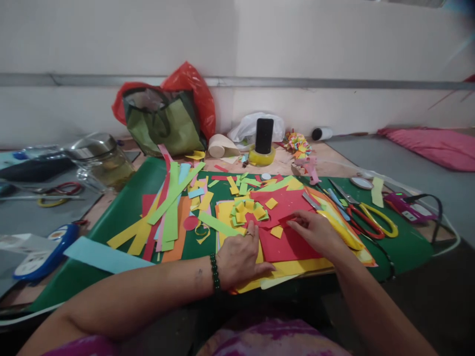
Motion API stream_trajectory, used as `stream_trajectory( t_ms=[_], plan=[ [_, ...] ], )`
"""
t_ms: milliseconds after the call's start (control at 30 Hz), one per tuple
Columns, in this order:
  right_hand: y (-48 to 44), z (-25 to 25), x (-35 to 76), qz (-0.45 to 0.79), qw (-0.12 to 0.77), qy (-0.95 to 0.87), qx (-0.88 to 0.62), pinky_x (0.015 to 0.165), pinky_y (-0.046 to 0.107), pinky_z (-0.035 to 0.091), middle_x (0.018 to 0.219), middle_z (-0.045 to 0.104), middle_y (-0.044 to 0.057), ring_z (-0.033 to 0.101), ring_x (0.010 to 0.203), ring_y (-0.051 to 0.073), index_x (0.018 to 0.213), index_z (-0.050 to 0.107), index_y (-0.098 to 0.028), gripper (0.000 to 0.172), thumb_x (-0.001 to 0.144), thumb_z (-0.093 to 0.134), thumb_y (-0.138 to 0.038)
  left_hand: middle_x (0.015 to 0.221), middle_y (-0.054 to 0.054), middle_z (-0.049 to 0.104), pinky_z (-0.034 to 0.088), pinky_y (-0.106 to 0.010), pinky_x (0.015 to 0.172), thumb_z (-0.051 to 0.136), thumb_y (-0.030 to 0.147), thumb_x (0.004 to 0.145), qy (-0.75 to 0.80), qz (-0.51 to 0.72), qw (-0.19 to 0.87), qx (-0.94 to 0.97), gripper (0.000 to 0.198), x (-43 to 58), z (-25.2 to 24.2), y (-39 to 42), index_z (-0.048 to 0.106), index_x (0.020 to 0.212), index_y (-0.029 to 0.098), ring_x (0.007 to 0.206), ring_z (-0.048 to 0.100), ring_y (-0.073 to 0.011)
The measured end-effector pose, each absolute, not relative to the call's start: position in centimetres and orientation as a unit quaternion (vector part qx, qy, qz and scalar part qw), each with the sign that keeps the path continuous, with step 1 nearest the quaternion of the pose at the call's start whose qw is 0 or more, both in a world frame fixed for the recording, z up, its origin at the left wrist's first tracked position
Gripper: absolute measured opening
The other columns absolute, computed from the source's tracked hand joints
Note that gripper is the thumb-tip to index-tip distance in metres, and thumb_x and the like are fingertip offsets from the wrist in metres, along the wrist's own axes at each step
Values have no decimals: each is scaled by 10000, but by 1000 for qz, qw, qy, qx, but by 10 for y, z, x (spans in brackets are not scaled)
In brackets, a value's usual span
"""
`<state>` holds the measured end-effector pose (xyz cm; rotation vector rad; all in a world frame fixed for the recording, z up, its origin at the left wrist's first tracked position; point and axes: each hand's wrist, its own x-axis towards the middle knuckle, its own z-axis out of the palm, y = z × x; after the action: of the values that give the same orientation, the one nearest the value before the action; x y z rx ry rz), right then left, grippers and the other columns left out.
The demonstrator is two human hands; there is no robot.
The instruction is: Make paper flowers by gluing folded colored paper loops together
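Cluttered worktop: left hand flat, open on yellow sheets; right hand open, fingertips on red sheet. Risk: a nudge could scatter loose squares; scissors v. near.

Left hand: palm down near front desk edge, fingers curled under, grip hidden.
Left forearm: bare, lying along front edge.
Right hand: palm down, fingers extended leftward, flat.
Right forearm: bare, entering from front right corner.
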<state>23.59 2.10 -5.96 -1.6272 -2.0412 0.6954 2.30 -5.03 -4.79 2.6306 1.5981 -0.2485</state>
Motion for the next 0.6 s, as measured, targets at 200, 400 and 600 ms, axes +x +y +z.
stream_trajectory(
  t_ms=[200,400,600],
  plan=[
    [22,-48,250,122,179,-752,-622,566,294,417,748,715,32,637,633,198,1122,674,-227,398,789,572,-419,1373,-349,478,542,-309,698,359,736,856,514,-93,44,852,940,23,-45,-48,397,1419,-16,909,704,-269],
    [30,-17,228,69,131,-817,-557,570,287,356,737,713,49,623,654,193,798,701,-239,266,867,516,-418,1382,-347,468,538,-301,681,369,733,856,511,-83,55,854,941,22,-46,-48,373,1425,-18,902,702,-264],
    [49,-13,179,98,15,-835,-542,504,265,256,686,688,52,562,591,161,665,642,-216,346,882,519,-455,1391,-349,456,536,-310,671,405,725,849,516,-77,55,852,925,23,-47,-48,380,1417,-4,887,705,-275]
  ],
)
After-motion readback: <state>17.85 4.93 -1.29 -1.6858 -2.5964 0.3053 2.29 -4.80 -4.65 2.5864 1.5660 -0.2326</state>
